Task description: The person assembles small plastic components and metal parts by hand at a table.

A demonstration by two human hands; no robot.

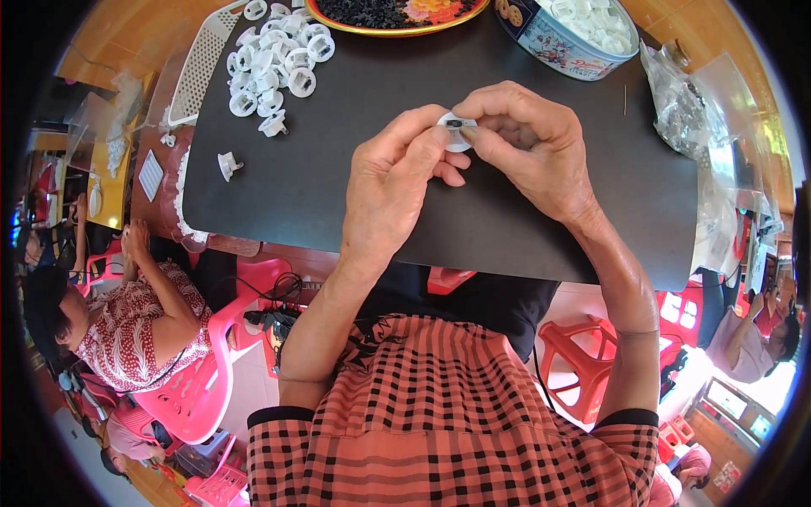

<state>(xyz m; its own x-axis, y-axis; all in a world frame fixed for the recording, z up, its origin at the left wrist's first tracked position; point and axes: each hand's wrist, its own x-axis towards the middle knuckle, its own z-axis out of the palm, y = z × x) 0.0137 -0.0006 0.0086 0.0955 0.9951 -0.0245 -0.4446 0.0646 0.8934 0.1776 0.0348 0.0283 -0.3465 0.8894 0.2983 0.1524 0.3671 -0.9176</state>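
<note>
Above the dark tabletop, both my hands pinch one small round white plastic part with a black piece set in its middle. My left hand grips its left side between thumb and forefinger, the other fingers curled beneath. From the right, my right hand closes thumb and forefinger at the black piece; whether a second small piece is between them is hidden. Similar white parts with black pieces lie in a pile at the far left. A single white part sits apart, nearer to me.
A red-rimmed tray of small black pieces stands at the far edge. Right of it is a blue tin filled with white parts. Clear plastic bags lie at the right edge, a white basket at the left. Another person sits at left.
</note>
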